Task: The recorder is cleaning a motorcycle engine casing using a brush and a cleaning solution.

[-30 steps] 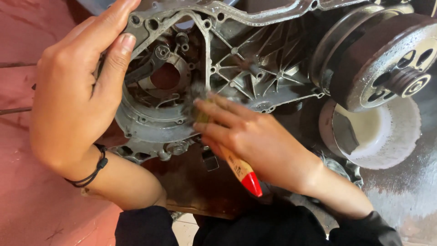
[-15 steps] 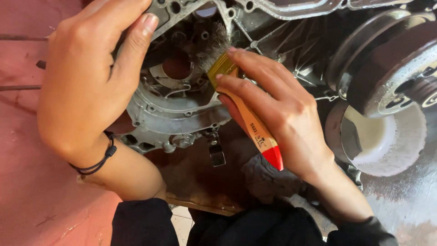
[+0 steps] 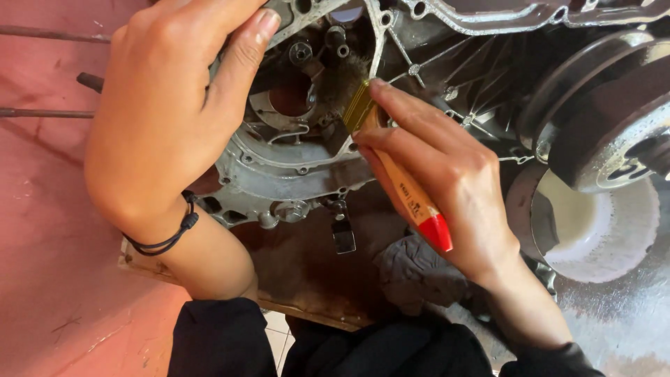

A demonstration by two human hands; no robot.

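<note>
Since the earlier frame the right hand [image 3: 447, 188] has brought the paintbrush [image 3: 401, 178] a little higher and more to the left, so its bristles now sit in the upper recess of the engine case [image 3: 293, 164], and the left hand [image 3: 164, 119] has kept its place on the rim.

Nearest to the camera are two dark sleeves [image 3: 230, 342] at the bottom edge, and between them a crumpled grey rag [image 3: 419, 269] lies on a stained wooden board [image 3: 307, 279]. The right hand is closed around the brush: thumb below, fingers stretched along the top of the handle. The handle is light wood with a red end, which sticks out behind the palm, and a yellow metal band holds the dark, dirty bristles. The wrist is bent and comes up from the lower right.

The left hand, with a black cord bracelet [image 3: 171, 234] on the wrist, lies curved over the left edge of the case; the thumb presses on the rim, and the other fingers are cut off by the top of the picture, so I cannot tell how firmly it grips.

Farther up, the grey cast metal case shows ribs, bolt holes and a round opening. To the right are a dark pulley wheel [image 3: 607, 119] and a white round brush wheel [image 3: 593, 227], both partly cut off. The bristle tips are hard to make out against the dark recess.
</note>
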